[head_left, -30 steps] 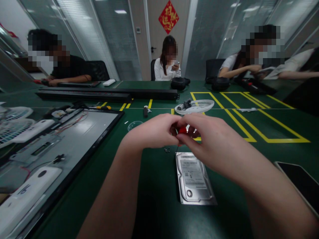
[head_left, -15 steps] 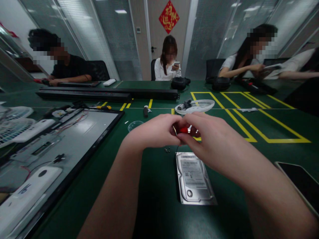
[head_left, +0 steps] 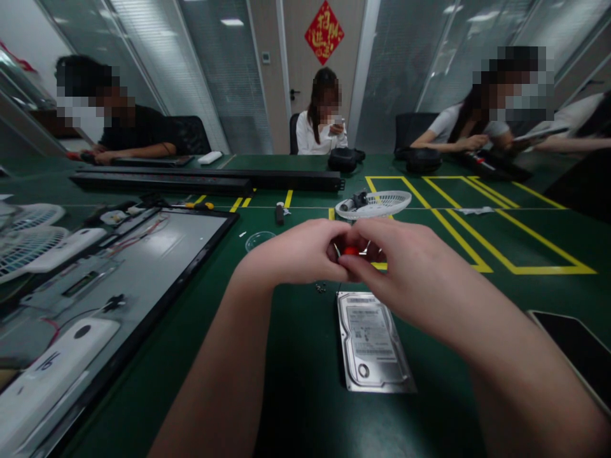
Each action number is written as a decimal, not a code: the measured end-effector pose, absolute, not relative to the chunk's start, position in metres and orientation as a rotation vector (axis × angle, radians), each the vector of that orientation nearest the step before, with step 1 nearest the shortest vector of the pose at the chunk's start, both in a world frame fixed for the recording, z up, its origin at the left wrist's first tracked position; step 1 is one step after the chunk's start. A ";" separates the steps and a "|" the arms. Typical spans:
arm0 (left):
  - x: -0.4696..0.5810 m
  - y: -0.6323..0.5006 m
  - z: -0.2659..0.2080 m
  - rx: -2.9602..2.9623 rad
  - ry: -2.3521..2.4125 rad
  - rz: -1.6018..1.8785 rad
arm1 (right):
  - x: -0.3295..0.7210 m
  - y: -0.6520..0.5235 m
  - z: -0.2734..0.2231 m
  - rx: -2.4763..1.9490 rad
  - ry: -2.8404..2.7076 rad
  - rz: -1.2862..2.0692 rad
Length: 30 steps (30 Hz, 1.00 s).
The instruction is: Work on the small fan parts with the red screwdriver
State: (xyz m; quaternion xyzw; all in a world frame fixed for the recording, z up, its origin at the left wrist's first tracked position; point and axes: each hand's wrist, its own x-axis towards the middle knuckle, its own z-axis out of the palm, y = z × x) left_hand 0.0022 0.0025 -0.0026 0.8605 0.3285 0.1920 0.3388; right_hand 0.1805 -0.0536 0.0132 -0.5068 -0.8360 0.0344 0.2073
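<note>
My left hand and my right hand meet above the table, fingers curled and almost touching. Between the right thumb and fingers shows a small bright red piece; its kind is mostly covered. The left fingers are closed beside it, with a thin pale curved edge visible there; what they grip is hidden. Below the hands a silver hard drive lies flat on the green table, label side up. Several tiny screws are scattered just left of its far end.
At left lies a large panel with a black frame, a white numbered part on it. A clear round dish and a white fan grille sit beyond my hands. A phone is at right; three people sit opposite.
My hands stay in nearly the same place; the grip around the red piece has shifted slightly. Across the table, the person at right has moved their hands and leaned a little.
</note>
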 end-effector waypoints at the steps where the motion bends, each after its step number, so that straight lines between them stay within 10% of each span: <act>1: 0.002 0.002 -0.002 2.239 0.841 0.500 | 0.181 -0.053 0.013 -1.408 -2.331 0.099; 30: 0.002 0.002 -0.004 2.243 0.870 0.506 | 0.183 -0.052 0.011 -1.392 -2.335 0.072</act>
